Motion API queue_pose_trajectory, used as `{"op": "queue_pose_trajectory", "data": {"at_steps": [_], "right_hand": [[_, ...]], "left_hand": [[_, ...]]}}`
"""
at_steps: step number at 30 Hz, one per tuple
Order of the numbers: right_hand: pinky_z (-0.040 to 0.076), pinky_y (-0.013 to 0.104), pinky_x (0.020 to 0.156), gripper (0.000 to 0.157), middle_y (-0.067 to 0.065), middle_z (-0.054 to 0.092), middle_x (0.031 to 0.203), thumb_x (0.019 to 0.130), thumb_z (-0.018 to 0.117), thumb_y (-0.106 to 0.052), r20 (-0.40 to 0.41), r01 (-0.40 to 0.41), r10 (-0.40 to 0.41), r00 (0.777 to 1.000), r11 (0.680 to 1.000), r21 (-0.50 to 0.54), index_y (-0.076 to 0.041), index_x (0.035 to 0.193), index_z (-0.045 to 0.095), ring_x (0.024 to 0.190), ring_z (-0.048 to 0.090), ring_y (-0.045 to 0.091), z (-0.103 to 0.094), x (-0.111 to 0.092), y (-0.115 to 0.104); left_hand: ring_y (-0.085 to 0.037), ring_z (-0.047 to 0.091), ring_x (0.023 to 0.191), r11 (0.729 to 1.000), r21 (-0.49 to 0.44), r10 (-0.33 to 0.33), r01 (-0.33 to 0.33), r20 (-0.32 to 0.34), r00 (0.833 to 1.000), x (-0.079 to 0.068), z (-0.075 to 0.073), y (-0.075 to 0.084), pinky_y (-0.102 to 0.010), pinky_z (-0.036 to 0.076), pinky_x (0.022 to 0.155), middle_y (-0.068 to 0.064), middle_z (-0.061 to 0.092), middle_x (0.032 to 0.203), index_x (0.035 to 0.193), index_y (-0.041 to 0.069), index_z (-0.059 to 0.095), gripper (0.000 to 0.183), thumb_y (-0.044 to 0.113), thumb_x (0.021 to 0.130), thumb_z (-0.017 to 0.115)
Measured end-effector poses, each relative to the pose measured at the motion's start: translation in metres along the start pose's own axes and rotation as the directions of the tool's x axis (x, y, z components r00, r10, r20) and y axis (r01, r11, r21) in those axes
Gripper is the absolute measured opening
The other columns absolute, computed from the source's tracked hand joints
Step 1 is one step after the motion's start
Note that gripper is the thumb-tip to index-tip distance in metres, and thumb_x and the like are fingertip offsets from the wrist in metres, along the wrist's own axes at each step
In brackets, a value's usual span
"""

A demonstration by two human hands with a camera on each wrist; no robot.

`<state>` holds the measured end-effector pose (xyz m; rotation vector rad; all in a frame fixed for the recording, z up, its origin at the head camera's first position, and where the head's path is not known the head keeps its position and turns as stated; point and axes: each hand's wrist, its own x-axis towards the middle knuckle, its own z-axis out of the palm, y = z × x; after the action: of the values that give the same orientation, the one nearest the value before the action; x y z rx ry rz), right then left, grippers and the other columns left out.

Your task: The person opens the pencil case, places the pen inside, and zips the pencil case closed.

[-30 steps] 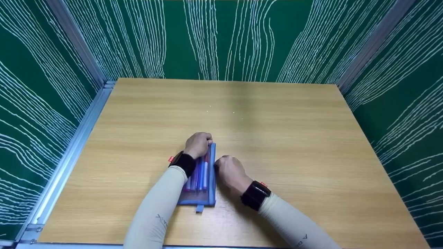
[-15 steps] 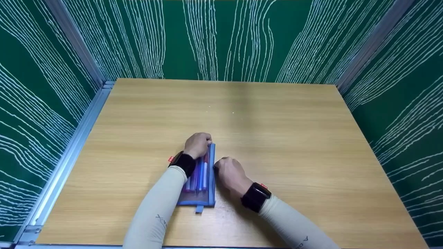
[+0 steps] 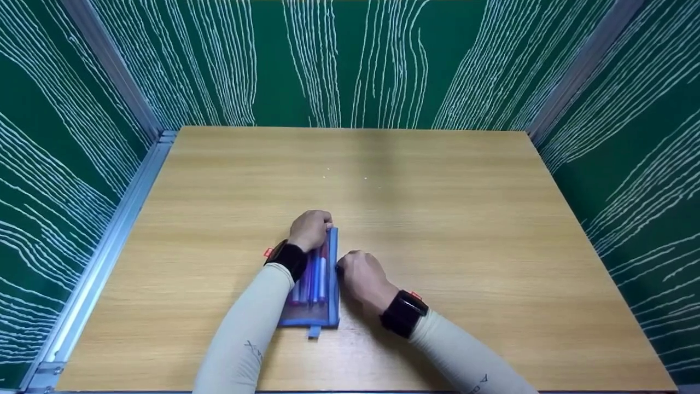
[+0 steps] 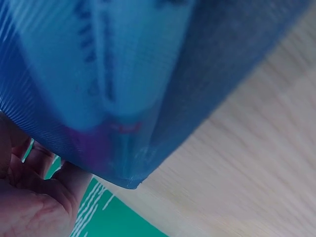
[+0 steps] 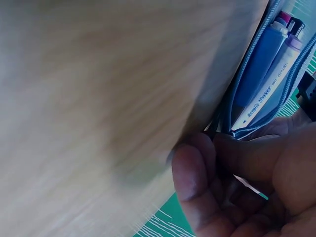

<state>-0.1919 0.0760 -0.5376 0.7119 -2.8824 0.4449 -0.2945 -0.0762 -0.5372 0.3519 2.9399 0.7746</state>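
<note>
A blue see-through zip pencil case (image 3: 333, 290) stands on the wooden table in front of me, with several markers (image 3: 317, 282) lengthwise inside. My left hand (image 3: 309, 229) grips its far end; in the left wrist view curled fingers (image 4: 39, 163) lie behind the blue mesh (image 4: 212, 54). At the case's right side my right hand (image 3: 365, 276) pinches the zip pull between thumb and forefinger, the pull mostly hidden by them. In the right wrist view the zip (image 5: 249, 54) gapes above that pinch, and a white marker (image 5: 269, 89) with a purple end shows inside.
A light wooden table (image 3: 465, 219) spreads around the case. Green panels with white lines (image 3: 372, 65) rise at the back and both sides, with metal framing (image 3: 123, 208) along the left edge. A few tiny white specks (image 3: 365, 178) lie beyond the hands.
My right hand has slid very slightly toward the near edge along the case's side. The left hand keeps its grip at the far end, and the view has shifted a little.
</note>
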Motion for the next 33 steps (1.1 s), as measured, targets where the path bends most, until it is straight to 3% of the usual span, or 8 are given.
{"op": "queue_pose_trajectory", "data": {"at_steps": [17, 25, 33], "right_hand": [[0.055, 0.037, 0.052, 0.024, 0.005, 0.064, 0.065, 0.074, 0.058, 0.009, -0.06, 0.072, -0.075, 0.995, 0.996, -0.046, -0.011, 0.06, 0.061, 0.058, 0.065, 0.025, 0.0039, -0.0063, 0.0013], [0.056, 0.036, 0.054, 0.028, 0.005, 0.067, 0.068, 0.075, 0.054, 0.01, -0.026, 0.046, -0.046, 0.999, 0.999, -0.003, -0.011, 0.063, 0.066, 0.06, 0.066, 0.024, 0.0009, -0.0075, -0.0002], [0.056, 0.036, 0.055, 0.026, 0.005, 0.066, 0.068, 0.074, 0.054, 0.01, -0.029, 0.064, -0.066, 0.997, 0.997, -0.039, -0.011, 0.062, 0.064, 0.06, 0.067, 0.025, 0.0008, -0.0095, -0.0011]], "left_hand": [[-0.031, 0.068, 0.093, 1.0, 0.016, 0.003, -0.003, 0.018, 1.0, 0.0001, -0.0011, -0.0011, -0.047, 0.054, 0.081, -0.009, 0.073, 0.092, 0.087, 0.011, 0.073, 0.012, 0.017, 0.097, 0.068], [-0.032, 0.068, 0.096, 1.0, 0.019, -0.003, 0.002, 0.026, 1.0, 0.0008, -0.0029, 0.0012, -0.048, 0.054, 0.082, -0.011, 0.073, 0.096, 0.09, 0.012, 0.073, 0.013, 0.019, 0.098, 0.067], [-0.031, 0.068, 0.095, 1.0, 0.021, -0.011, 0.011, 0.03, 0.999, 0.0004, -0.0019, 0.0012, -0.047, 0.054, 0.082, -0.01, 0.073, 0.096, 0.088, 0.012, 0.073, 0.014, 0.02, 0.098, 0.067]]}}
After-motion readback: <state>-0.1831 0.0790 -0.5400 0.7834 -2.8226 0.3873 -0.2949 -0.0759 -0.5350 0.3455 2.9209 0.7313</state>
